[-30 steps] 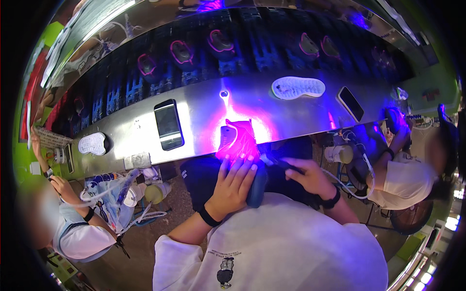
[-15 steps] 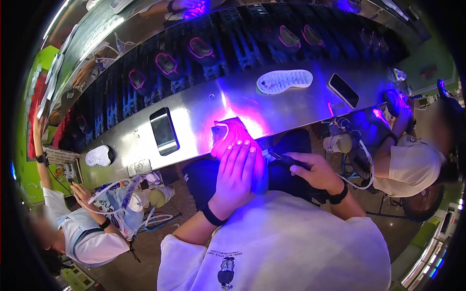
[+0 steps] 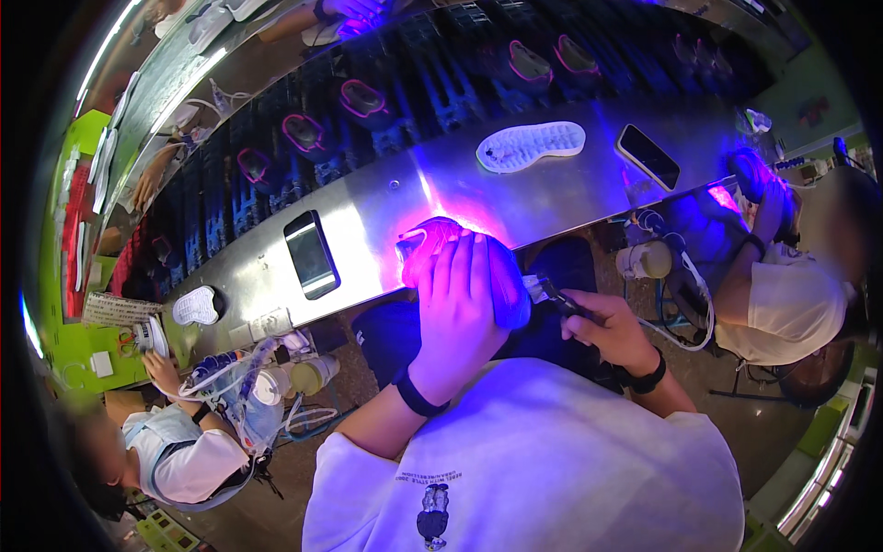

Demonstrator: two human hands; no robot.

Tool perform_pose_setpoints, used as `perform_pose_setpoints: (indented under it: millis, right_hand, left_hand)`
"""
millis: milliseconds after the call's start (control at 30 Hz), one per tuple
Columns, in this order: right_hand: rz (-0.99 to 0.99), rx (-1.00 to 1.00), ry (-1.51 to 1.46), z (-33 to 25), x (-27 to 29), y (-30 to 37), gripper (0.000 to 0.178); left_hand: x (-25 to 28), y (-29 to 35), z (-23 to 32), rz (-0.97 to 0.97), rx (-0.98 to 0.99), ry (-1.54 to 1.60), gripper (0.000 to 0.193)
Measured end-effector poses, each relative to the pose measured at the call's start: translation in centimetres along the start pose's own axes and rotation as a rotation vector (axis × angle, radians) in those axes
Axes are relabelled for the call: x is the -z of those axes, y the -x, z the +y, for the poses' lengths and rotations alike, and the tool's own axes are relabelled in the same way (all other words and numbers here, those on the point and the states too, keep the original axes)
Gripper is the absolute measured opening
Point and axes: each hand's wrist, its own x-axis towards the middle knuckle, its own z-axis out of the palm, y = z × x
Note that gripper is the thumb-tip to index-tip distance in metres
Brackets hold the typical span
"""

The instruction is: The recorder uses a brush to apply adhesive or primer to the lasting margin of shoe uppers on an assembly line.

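My left hand [image 3: 455, 290] lies over a shoe upper [image 3: 509, 287] at the near edge of the metal bench, its fingers together and wrapped across it. Pink and violet light falls on the upper, so its true colour cannot be told. To its right, my right hand [image 3: 609, 324] grips the dark handle of a small brush [image 3: 539, 289]. The brush's pale bristle end is beside the upper's right side; whether it touches cannot be told. My left palm and fingers hide much of the upper.
On the metal bench [image 3: 368, 198] lie a white shoe sole [image 3: 532, 147], a smaller pale sole [image 3: 196, 305] and two phones [image 3: 312, 255]. Beyond it, a dark conveyor [image 3: 432, 92] carries several pink-edged shoe pieces. Co-workers sit left and right, with pale cups [image 3: 644, 260] and hoses below the bench.
The brush end has moved right, and the upper's right side shows more. The head view has shifted slightly. The left co-worker's raised arm has come down.
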Motion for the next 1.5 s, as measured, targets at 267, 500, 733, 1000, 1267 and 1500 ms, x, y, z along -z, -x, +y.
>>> perform_pose_setpoints:
  millis: [267, 500, 733, 1000, 1267, 1500]
  right_hand:
    - [0.354, 0.25, 0.385, -0.6, -1.0, 0.7, 0.045]
    - [0.378, 0.337, 0.736, -5.8, 0.4, -2.0, 0.046]
    - [0.282, 0.424, 0.878, -8.8, 1.4, -6.6, 0.043]
    - [0.361, 0.535, 0.776, -5.9, -0.6, -12.6, 0.037]
    - [0.172, 0.238, 0.406, -6.0, 0.1, -12.6, 0.038]
    - [0.067, 0.44, 0.572, -14.3, -2.9, -10.5, 0.041]
  left_hand:
    - [-0.4, -3.8, 1.0, 0.017, 0.021, -0.048, 0.075]
    - [-0.6, -6.4, -0.9, -0.005, 0.09, 0.019, 0.093]
    - [0.7, -8.9, -3.8, -0.058, 0.165, 0.124, 0.097]
    - [2.8, -8.8, -8.0, -0.216, 0.249, 0.062, 0.11]
    - [3.5, -5.4, -11.0, -0.233, 0.192, 0.229, 0.113]
    - [6.2, -2.4, -8.9, -0.28, 0.113, 0.711, 0.099]
